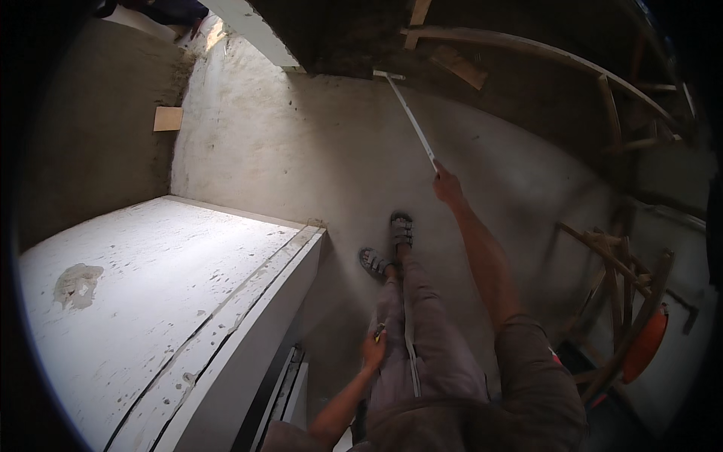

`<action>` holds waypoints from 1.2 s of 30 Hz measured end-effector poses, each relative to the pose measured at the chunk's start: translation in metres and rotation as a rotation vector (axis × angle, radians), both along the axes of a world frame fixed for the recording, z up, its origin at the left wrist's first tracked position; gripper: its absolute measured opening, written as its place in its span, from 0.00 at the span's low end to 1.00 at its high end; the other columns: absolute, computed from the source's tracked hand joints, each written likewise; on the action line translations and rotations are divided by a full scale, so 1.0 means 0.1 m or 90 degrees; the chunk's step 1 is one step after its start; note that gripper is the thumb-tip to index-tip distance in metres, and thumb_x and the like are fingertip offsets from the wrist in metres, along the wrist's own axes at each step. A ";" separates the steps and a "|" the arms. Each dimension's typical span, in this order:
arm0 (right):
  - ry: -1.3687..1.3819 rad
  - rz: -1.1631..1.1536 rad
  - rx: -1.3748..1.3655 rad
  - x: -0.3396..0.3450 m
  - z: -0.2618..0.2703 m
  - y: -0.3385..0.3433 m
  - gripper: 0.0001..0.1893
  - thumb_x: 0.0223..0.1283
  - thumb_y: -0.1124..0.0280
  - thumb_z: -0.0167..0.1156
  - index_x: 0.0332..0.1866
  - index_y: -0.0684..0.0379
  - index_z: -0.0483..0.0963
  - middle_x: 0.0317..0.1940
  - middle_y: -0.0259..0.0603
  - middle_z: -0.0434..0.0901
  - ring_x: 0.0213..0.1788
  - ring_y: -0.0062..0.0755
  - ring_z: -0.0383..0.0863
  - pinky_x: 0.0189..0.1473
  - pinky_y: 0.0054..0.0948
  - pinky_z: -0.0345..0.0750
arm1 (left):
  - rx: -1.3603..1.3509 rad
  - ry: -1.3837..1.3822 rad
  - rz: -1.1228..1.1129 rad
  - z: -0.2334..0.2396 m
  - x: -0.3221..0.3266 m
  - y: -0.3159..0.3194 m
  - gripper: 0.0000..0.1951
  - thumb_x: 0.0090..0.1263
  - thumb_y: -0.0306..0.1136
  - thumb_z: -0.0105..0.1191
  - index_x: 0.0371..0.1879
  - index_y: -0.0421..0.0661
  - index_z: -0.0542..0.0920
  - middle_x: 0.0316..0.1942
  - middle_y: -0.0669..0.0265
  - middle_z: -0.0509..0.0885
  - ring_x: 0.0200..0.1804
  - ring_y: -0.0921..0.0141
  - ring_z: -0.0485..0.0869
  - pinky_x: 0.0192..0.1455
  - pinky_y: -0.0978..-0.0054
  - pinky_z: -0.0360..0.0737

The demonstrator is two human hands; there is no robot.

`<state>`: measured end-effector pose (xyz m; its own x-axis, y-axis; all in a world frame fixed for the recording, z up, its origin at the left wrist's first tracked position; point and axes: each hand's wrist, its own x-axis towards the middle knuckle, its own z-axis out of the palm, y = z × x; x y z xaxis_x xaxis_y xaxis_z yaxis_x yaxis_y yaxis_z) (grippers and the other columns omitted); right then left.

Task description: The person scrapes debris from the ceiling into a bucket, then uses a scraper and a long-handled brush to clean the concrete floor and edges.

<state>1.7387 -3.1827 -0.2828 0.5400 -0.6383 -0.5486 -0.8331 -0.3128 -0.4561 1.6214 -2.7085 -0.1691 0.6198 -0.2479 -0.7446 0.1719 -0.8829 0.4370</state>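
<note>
My right hand [448, 183] is closed around the near end of a long, slim white bar [412, 118] and holds it out ahead of me. A short crosspiece [388, 74] at the far end gives it a T shape. That end lies by the edge between the lit grey floor [316, 141] and a dark area; whether it touches is hard to tell. Low by my thigh, my left hand [374, 351] grips a small yellow-and-black tool [378, 334], mostly hidden by the fingers. My sandalled feet [390, 243] are on the floor between the hands.
A white slab [152, 271] with a grey patch and grooved edge stands at left. Wooden trestles [615, 265] and an orange rounded object [645, 347] are at right. Timber framing [508, 42] and a loose board [460, 66] lie far right; a wooden piece [168, 118] sits far left.
</note>
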 end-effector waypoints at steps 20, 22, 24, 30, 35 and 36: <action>0.047 0.158 0.081 -2.08 0.39 1.44 0.29 0.63 0.74 0.46 0.70 0.45 0.53 0.24 0.57 0.75 0.24 0.50 0.75 0.32 0.44 0.72 | 0.051 0.017 0.150 -0.02 -0.07 -0.18 0.22 0.65 0.49 0.51 0.34 0.37 0.74 0.31 0.44 0.79 0.39 0.45 0.77 0.40 0.56 0.72; 0.110 0.152 0.081 -1.03 0.16 0.98 0.28 0.64 0.76 0.43 0.71 0.46 0.54 0.26 0.45 0.75 0.24 0.36 0.72 0.31 0.34 0.71 | 0.045 0.015 0.161 0.00 -0.07 -0.19 0.22 0.65 0.49 0.51 0.34 0.38 0.74 0.30 0.44 0.79 0.39 0.45 0.77 0.39 0.56 0.72; -0.019 0.119 0.015 -0.21 -0.08 0.31 0.27 0.66 0.74 0.43 0.70 0.49 0.55 0.20 0.42 0.70 0.19 0.31 0.66 0.26 0.33 0.68 | -0.001 0.004 0.160 0.00 -0.04 -0.27 0.21 0.65 0.49 0.50 0.34 0.38 0.74 0.30 0.45 0.79 0.38 0.45 0.77 0.39 0.56 0.72; -0.050 0.083 0.042 1.16 0.68 -0.10 0.25 0.66 0.69 0.40 0.70 0.52 0.55 0.20 0.44 0.72 0.19 0.29 0.71 0.24 0.35 0.71 | -0.045 -0.117 0.224 -0.43 -0.37 -0.09 0.21 0.65 0.50 0.50 0.36 0.39 0.75 0.33 0.47 0.79 0.40 0.46 0.77 0.41 0.55 0.71; -0.149 0.162 0.089 -0.54 0.76 0.57 0.26 0.67 0.69 0.40 0.70 0.53 0.53 0.60 0.54 0.67 0.56 0.49 0.74 0.55 0.35 0.69 | 0.034 0.030 0.216 -0.14 -0.16 -0.30 0.22 0.64 0.51 0.50 0.36 0.40 0.74 0.34 0.47 0.80 0.41 0.46 0.77 0.42 0.55 0.72; 0.017 0.084 0.214 -0.72 1.14 0.75 0.26 0.66 0.70 0.41 0.70 0.54 0.54 0.59 0.57 0.68 0.56 0.48 0.75 0.55 0.34 0.70 | 0.042 0.031 0.205 -0.12 -0.17 -0.29 0.22 0.64 0.51 0.50 0.36 0.40 0.74 0.34 0.47 0.80 0.40 0.46 0.77 0.41 0.55 0.72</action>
